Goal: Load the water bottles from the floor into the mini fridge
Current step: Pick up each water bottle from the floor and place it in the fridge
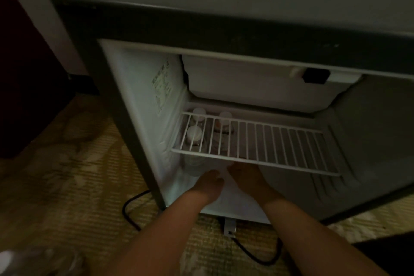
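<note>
One mini fridge (201, 24) stands open. Beneath its wire shelf (268, 141) I note my left hand (209, 182) and right hand (245, 178) reaching in side by side; I cannot tell their grip through the blur. Three capped bottles (194, 132) stand back-left under the shelf.

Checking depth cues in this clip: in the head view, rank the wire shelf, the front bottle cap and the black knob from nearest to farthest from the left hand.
1. Wire shelf: its front edge sits just above the left hand.
2. Front bottle cap: seen through the shelf bars, at the left.
3. Black knob: top right of the fridge.
</note>
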`<state>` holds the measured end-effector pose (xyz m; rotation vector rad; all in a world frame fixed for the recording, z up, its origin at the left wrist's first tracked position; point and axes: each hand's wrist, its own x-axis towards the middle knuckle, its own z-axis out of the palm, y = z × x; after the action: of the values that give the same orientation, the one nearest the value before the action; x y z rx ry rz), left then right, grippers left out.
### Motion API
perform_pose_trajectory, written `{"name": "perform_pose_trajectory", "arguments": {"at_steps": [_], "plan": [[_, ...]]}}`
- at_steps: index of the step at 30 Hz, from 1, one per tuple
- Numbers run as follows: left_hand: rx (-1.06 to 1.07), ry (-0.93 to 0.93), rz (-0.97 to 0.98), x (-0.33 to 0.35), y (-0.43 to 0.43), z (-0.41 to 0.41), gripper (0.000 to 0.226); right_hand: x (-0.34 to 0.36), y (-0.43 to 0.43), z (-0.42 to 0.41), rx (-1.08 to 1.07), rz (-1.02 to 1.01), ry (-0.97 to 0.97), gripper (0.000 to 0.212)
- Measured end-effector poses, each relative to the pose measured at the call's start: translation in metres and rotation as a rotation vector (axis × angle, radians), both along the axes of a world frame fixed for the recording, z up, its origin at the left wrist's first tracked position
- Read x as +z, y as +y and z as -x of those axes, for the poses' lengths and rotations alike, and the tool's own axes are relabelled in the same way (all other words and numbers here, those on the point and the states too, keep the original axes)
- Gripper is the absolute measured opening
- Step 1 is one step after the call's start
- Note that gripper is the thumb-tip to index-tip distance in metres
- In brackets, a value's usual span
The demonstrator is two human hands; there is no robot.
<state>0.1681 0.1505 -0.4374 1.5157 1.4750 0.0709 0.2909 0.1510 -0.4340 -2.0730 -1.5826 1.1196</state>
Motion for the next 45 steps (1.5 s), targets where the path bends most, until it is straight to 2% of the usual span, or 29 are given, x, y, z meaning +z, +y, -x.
{"name": "perform_pose_trajectory", "arguments": {"at_steps": [3,8,11,15,20,25,29,36,40,45], "plan": [[-0.073,0.049,0.132,0.018,-0.017,0.015,0.042,0.014,-0.018,-0.001,0.165,0.075,-0.124,0.034],[-0.244,0.112,0.183,0.063,-0.054,0.045,0.048,0.059,-0.046,0.009,0.481,0.289,-0.321,0.042],[-0.379,0.226,0.113,0.099,-0.068,0.060,0.047,0.089,-0.059,0.017,0.635,0.265,-0.464,0.039],[-0.411,0.273,-0.010,0.146,-0.094,0.091,0.043,0.146,-0.080,0.044,0.749,0.146,-0.533,0.027],[-0.294,0.227,-0.125,0.209,-0.136,0.145,0.039,0.227,-0.116,0.095,0.900,-0.003,-0.603,0.030],[-0.300,0.390,-0.220,0.248,-0.187,0.213,0.032,0.280,-0.158,0.157,1.013,-0.115,-0.625,0.035],[-0.228,0.467,-0.201,0.265,-0.237,0.264,0.033,0.300,-0.196,0.214,1.110,-0.174,-0.647,0.031],[0.026,0.359,-0.110,0.242,-0.336,0.350,0.034,0.296,-0.263,0.317,1.197,-0.265,-0.540,0.030],[0.150,0.311,-0.032,0.216,-0.395,0.390,0.030,0.274,-0.297,0.367,1.236,-0.241,-0.430,0.032],[0.301,0.376,0.028,0.170,-0.459,0.435,0.031,0.217,-0.346,0.408,1.295,-0.120,-0.403,0.030]]}}
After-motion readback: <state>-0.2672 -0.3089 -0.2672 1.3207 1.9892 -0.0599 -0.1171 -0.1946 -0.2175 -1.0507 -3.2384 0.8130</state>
